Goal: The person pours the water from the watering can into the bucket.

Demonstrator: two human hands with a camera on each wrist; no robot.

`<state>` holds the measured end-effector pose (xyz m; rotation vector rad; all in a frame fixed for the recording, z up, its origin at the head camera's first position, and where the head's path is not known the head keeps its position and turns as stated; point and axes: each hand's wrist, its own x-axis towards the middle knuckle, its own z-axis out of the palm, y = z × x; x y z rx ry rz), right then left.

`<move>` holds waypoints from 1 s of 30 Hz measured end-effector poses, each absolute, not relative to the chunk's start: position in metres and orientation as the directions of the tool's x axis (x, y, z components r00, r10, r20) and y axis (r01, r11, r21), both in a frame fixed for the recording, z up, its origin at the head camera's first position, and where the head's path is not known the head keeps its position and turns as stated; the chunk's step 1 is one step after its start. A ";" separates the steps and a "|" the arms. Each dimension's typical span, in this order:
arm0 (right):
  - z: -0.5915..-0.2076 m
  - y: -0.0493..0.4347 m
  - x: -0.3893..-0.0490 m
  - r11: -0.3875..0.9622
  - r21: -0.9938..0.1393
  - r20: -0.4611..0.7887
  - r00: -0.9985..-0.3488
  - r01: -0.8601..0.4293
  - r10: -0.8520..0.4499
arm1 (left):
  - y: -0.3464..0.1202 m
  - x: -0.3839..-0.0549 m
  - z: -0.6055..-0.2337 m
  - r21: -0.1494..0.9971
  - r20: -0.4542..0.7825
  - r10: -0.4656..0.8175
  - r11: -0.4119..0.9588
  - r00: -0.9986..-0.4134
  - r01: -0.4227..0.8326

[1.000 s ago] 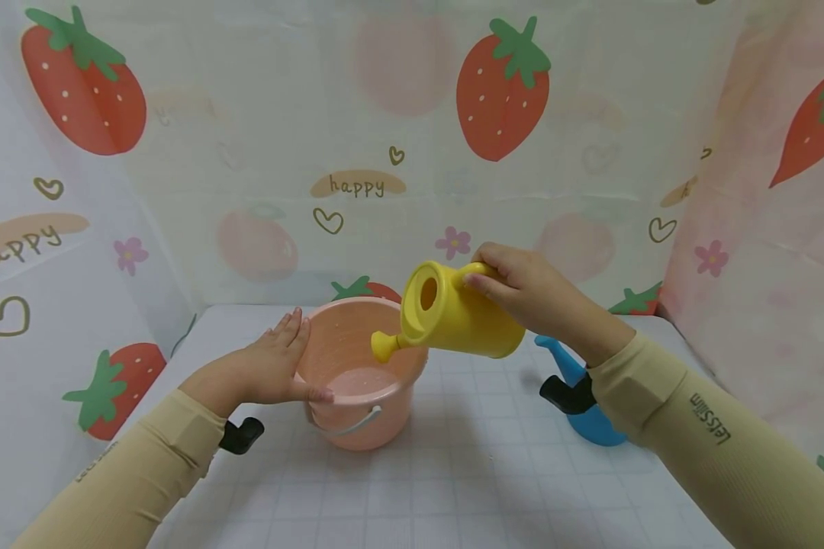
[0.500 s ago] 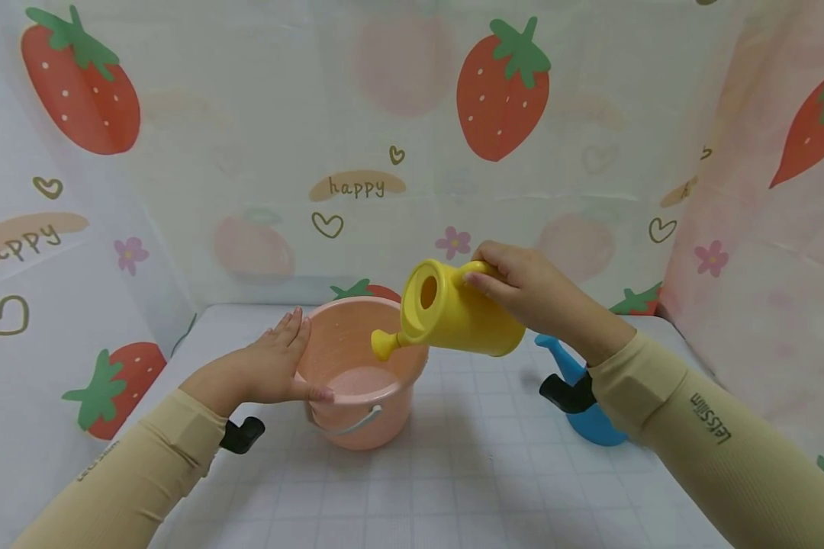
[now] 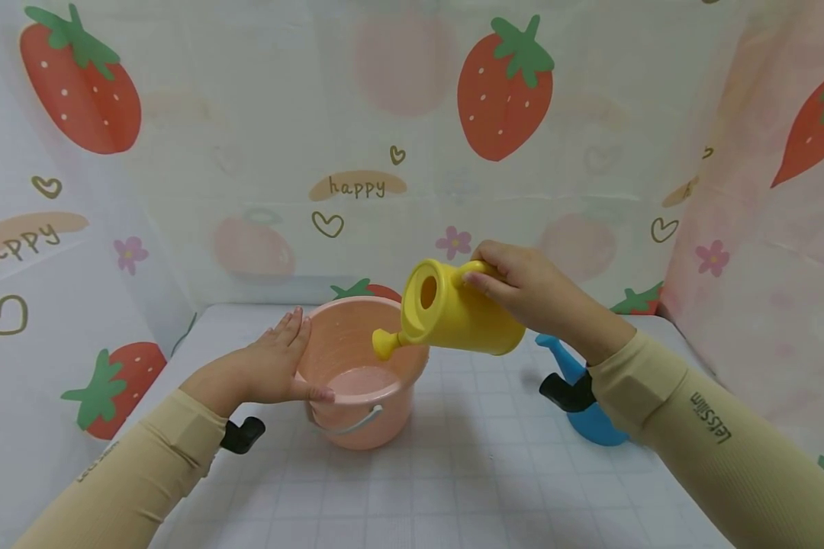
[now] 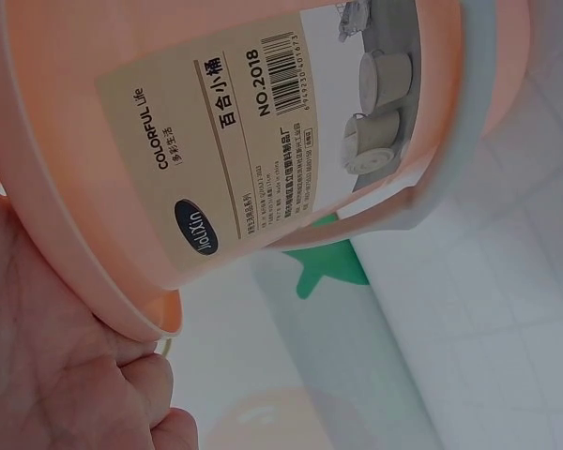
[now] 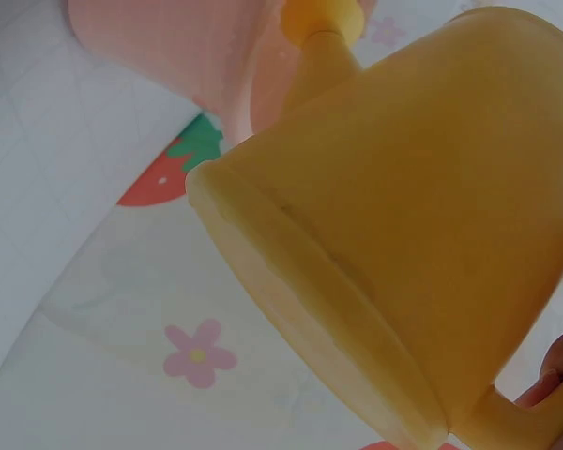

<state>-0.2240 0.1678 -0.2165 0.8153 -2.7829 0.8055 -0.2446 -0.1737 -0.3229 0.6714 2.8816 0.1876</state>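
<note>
In the head view a pink bucket [image 3: 360, 423] stands upright on the table, its pale handle [image 3: 353, 423] hanging at the front. My left hand [image 3: 264, 370] rests against the bucket's left rim, fingers fairly straight and thumb laid along the near rim. The left wrist view shows a printed label [image 4: 225, 141] on the bucket's wall. My right hand [image 3: 522, 282] grips the handle of a yellow watering can [image 3: 477, 324]. The can is tilted to the left, and its spout head [image 3: 383, 345] hangs over the bucket's opening. I see no clear stream of water.
A blue watering can [image 3: 593, 423] stands at the right, partly hidden behind my right forearm and a black wrist mount [image 3: 566, 394]. Another black mount [image 3: 243, 435] is under my left wrist. Strawberry-printed sheets [image 3: 412, 213] wall in the white gridded table [image 3: 453, 488].
</note>
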 end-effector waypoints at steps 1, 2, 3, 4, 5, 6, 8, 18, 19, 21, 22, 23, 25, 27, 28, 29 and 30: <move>-0.216 0.168 -0.224 0.713 -0.456 0.265 -0.846 -0.533 -0.463 | -0.174 -0.245 -0.323 0.163 -0.142 0.448 0.890 -0.883 0.426; -0.216 0.168 -0.224 0.714 -0.456 0.263 -0.846 -0.532 -0.463 | -0.174 -0.245 -0.323 0.163 -0.140 0.449 0.890 -0.882 0.427; -0.216 0.168 -0.224 0.714 -0.454 0.263 -0.846 -0.532 -0.463 | -0.174 -0.245 -0.323 0.160 -0.140 0.448 0.890 -0.883 0.426; -0.216 0.168 -0.224 0.716 -0.453 0.262 -0.847 -0.532 -0.463 | -0.174 -0.245 -0.324 0.159 -0.140 0.447 0.891 -0.884 0.425; -0.216 0.167 -0.224 0.716 -0.452 0.262 -0.847 -0.531 -0.463 | -0.174 -0.245 -0.324 0.158 -0.140 0.445 0.892 -0.885 0.423; -0.216 0.167 -0.224 0.717 -0.452 0.261 -0.847 -0.531 -0.463 | -0.174 -0.245 -0.324 0.157 -0.140 0.443 0.893 -0.885 0.422; -0.216 0.167 -0.224 0.716 -0.454 0.258 -0.847 -0.531 -0.464 | -0.174 -0.245 -0.324 0.154 -0.141 0.441 0.894 -0.887 0.420; -0.217 0.167 -0.225 0.725 -0.455 0.242 -0.855 -0.518 -0.459 | -0.173 -0.244 -0.322 0.162 -0.141 0.452 0.888 -0.881 0.430; -0.217 0.167 -0.225 0.724 -0.455 0.243 -0.855 -0.518 -0.459 | -0.173 -0.244 -0.323 0.163 -0.139 0.454 0.887 -0.880 0.432; -0.217 0.167 -0.225 0.723 -0.452 0.244 -0.852 -0.522 -0.462 | -0.173 -0.245 -0.323 0.161 -0.137 0.454 0.887 -0.881 0.432; -0.217 0.167 -0.226 0.723 -0.451 0.245 -0.851 -0.524 -0.464 | -0.173 -0.245 -0.323 0.160 -0.137 0.453 0.888 -0.881 0.432; -0.217 0.167 -0.226 0.722 -0.450 0.246 -0.850 -0.526 -0.466 | -0.173 -0.245 -0.324 0.159 -0.137 0.453 0.888 -0.881 0.432; -0.217 0.167 -0.226 0.719 -0.449 0.248 -0.847 -0.531 -0.471 | -0.174 -0.245 -0.324 0.160 -0.136 0.455 0.887 -0.880 0.434; -0.217 0.167 -0.226 0.717 -0.445 0.252 -0.843 -0.536 -0.474 | -0.174 -0.245 -0.324 0.161 -0.136 0.455 0.886 -0.880 0.434; -0.217 0.167 -0.225 0.716 -0.443 0.254 -0.842 -0.539 -0.476 | -0.174 -0.245 -0.323 0.162 -0.136 0.456 0.886 -0.880 0.434; -0.217 0.167 -0.225 0.716 -0.442 0.256 -0.841 -0.541 -0.477 | -0.174 -0.244 -0.323 0.164 -0.136 0.456 0.886 -0.879 0.434; -0.216 0.167 -0.225 0.716 -0.441 0.258 -0.840 -0.542 -0.477 | -0.174 -0.244 -0.323 0.167 -0.135 0.458 0.885 -0.879 0.435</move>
